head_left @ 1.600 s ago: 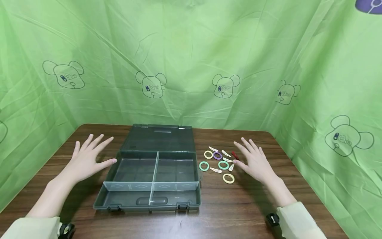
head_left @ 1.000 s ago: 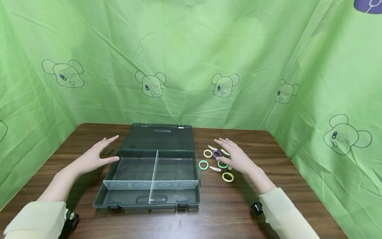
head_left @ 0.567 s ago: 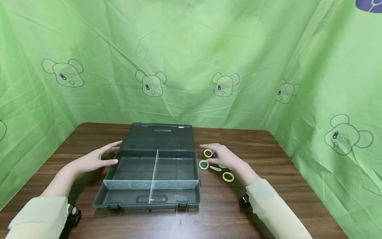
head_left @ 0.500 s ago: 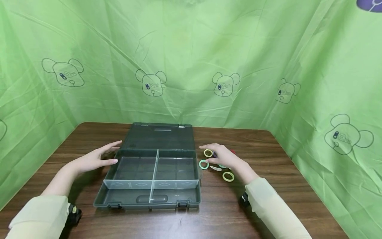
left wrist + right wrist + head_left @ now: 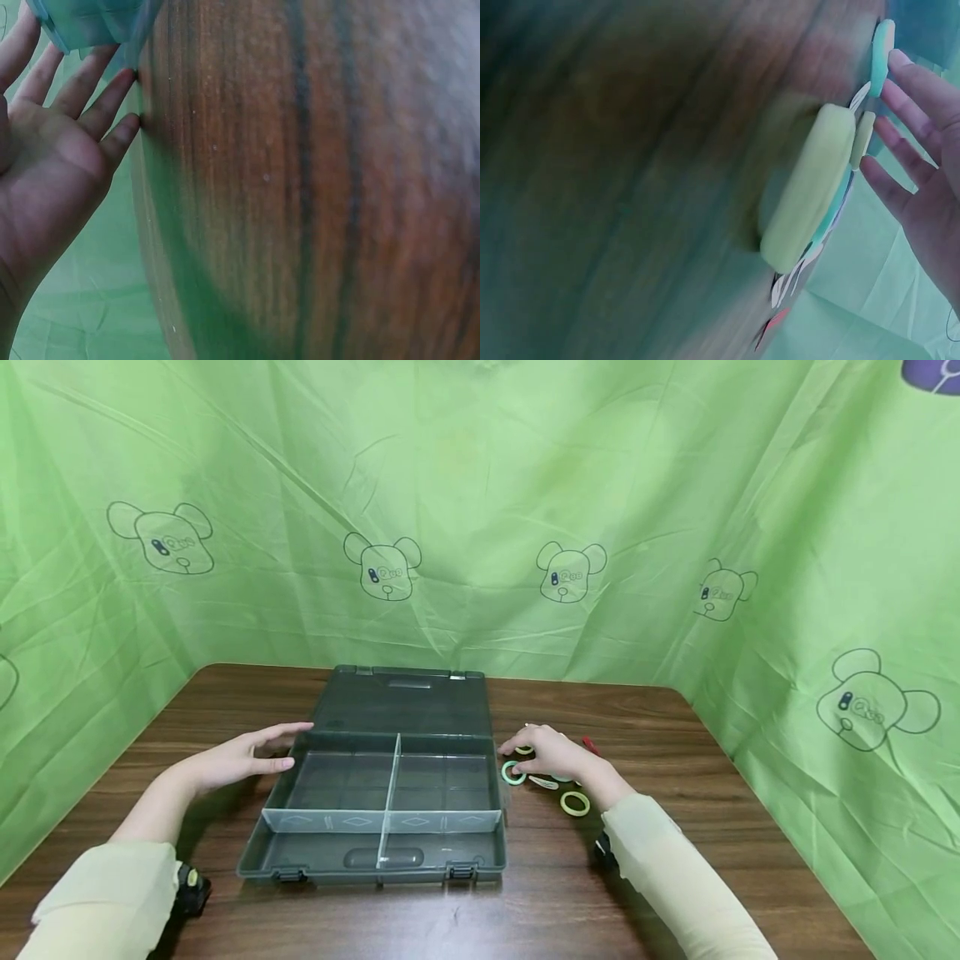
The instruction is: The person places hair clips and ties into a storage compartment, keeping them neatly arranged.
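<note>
Green cloth: printed with bear heads, it hangs behind and beside the counter [image 5: 750, 860]; cloth [image 5: 480, 460].
Counter: brown wood grain, bearing the box and the small rings and clips.
Grey box: divided by thin partitions [image 5: 375, 878], its lid [image 5: 408, 706] laid back on the far side; the rings and clips lie just right of it.
Left hand: beside the box's left wall [image 5: 232, 762], fingers spread and thumb apart, gripping nothing; whether the fingertips touch the box I cannot tell.
Right hand: low over the rings [image 5: 558, 756], fingers slightly bent and well apart from the thumb, with nothing lifted.
Near yellow ring: flat on the counter, below the palm side and clear of the fingers [image 5: 810, 187].
Near green ring: at the thumb tip, by the box's right wall [image 5: 882, 60]; contact is unclear.
Far yellow ring: beneath the other fingertips [image 5: 863, 141], partly hidden by the hand from above; touch cannot be told.
White clip: between the near green ring and the near yellow ring [image 5: 543, 783], below the hand.
Red clip: beyond the wrist, to the right, away from the fingers [image 5: 591, 746].
</note>
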The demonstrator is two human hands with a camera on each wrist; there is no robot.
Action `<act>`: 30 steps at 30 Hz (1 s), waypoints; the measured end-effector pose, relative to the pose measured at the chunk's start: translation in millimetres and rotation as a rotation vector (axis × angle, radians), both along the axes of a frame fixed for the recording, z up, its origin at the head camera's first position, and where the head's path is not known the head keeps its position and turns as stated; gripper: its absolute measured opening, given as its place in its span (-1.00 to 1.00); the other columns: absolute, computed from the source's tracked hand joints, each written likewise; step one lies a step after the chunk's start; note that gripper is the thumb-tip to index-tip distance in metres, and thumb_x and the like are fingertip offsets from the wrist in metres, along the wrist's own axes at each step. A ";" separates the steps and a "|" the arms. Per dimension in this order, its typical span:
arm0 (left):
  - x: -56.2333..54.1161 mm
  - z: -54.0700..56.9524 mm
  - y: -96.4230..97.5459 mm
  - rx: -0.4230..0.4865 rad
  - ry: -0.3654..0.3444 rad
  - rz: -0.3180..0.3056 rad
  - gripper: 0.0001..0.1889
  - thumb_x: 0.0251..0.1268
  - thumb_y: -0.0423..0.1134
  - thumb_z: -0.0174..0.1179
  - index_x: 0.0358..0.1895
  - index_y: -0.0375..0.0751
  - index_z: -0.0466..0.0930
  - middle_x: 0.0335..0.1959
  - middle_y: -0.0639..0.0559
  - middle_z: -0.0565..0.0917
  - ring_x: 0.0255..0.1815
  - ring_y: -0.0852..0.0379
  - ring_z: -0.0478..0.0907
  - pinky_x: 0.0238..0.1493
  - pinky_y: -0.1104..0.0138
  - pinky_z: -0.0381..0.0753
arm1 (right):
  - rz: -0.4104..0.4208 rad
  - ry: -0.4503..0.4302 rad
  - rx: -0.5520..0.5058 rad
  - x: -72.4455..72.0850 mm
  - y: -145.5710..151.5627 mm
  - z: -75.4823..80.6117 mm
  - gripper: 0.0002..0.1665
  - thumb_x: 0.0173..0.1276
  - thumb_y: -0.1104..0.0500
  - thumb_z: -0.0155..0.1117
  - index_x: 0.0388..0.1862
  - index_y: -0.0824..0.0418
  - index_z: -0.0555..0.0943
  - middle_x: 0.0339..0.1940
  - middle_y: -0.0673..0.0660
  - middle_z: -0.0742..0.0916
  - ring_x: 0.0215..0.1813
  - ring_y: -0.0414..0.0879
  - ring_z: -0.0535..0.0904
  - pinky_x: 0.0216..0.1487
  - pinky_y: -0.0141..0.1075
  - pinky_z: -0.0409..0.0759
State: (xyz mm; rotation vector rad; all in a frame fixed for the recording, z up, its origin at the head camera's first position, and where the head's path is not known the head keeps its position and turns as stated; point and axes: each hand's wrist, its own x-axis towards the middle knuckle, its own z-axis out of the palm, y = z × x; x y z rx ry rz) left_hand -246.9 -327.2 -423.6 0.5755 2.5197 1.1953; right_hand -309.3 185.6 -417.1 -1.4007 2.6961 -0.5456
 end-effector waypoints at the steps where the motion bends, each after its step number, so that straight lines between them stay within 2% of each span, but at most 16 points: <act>1: -0.7 -0.7 -0.8 0.008 0.000 -0.004 -0.37 0.39 -0.12 0.08 0.47 0.08 0.07 0.43 -0.24 0.17 0.38 -0.32 0.11 0.15 -0.07 0.31 | -0.009 0.000 0.006 -0.4 -0.7 0.2 -0.63 0.14 0.19 0.42 -0.04 0.18 0.68 -0.07 0.02 0.73 0.08 -0.05 0.55 0.24 -0.07 0.36; 4: -2.6 -4.0 -4.1 0.045 -0.007 -0.014 -0.38 0.39 -0.16 0.08 0.46 0.04 0.09 0.43 -0.21 0.17 0.38 -0.21 0.14 0.11 0.21 0.39 | -0.006 0.019 0.018 -2.8 -2.1 -1.0 -0.69 0.14 0.18 0.43 -0.10 0.14 0.70 -0.11 -0.01 0.74 0.06 -0.05 0.54 0.12 -0.16 0.44; 7: -4.3 -7.8 -6.9 0.098 -0.028 -0.032 -0.37 0.39 -0.23 0.07 0.47 -0.04 0.07 0.45 -0.21 0.11 0.34 0.10 0.21 0.05 0.41 0.42 | 0.025 0.051 0.019 -5.4 -3.1 -3.2 -0.74 0.13 0.20 0.43 -0.15 0.12 0.72 -0.16 -0.02 0.75 0.02 -0.05 0.54 0.08 -0.19 0.46; 10: -5.0 -10.3 -8.1 0.152 -0.066 -0.042 -0.35 0.38 -0.28 0.07 0.47 -0.13 0.04 0.47 -0.22 0.04 0.24 0.42 0.24 0.03 0.46 0.43 | 0.058 0.079 0.015 -7.0 -4.0 -5.4 -0.78 0.13 0.22 0.42 -0.19 0.12 0.73 -0.20 -0.01 0.76 0.01 -0.04 0.55 0.07 -0.19 0.47; 12: -5.1 -10.7 -7.8 0.180 -0.085 -0.041 -0.36 0.38 -0.30 0.06 0.47 -0.16 0.03 0.47 -0.24 0.02 0.19 0.50 0.25 0.03 0.46 0.43 | 0.063 0.090 0.015 -7.4 -4.4 -6.0 -0.79 0.13 0.22 0.42 -0.21 0.12 0.74 -0.22 -0.01 0.76 -0.01 -0.04 0.55 0.06 -0.20 0.47; 20: -6.5 -11.9 -5.6 0.216 -0.130 -0.031 -0.36 0.39 -0.31 0.03 0.47 -0.15 0.01 0.46 -0.26 -0.01 0.19 0.46 0.24 0.04 0.45 0.43 | -0.002 0.064 0.011 -5.6 -5.4 -6.8 -0.85 0.10 0.23 0.44 -0.30 0.09 0.75 -0.31 -0.07 0.76 -0.05 -0.10 0.54 0.02 -0.24 0.47; 26: -6.5 -13.8 -5.1 0.224 -0.149 -0.024 -0.36 0.40 -0.30 0.03 0.48 -0.13 0.01 0.47 -0.24 -0.03 0.22 0.45 0.20 0.07 0.49 0.38 | -0.008 0.074 0.003 -5.6 -5.7 -6.7 -0.90 0.09 0.24 0.44 -0.37 0.09 0.73 -0.37 -0.08 0.74 -0.08 -0.10 0.54 0.01 -0.24 0.46; 30: -5.9 -14.2 -4.1 0.218 -0.173 -0.001 -0.36 0.39 -0.25 0.04 0.48 -0.06 0.03 0.49 -0.17 -0.05 0.40 0.08 0.05 0.08 0.54 0.32 | -0.015 0.076 -0.003 -5.8 -4.8 -5.3 -0.89 0.10 0.26 0.43 -0.37 0.09 0.73 -0.38 -0.09 0.74 -0.09 -0.10 0.54 0.00 -0.24 0.47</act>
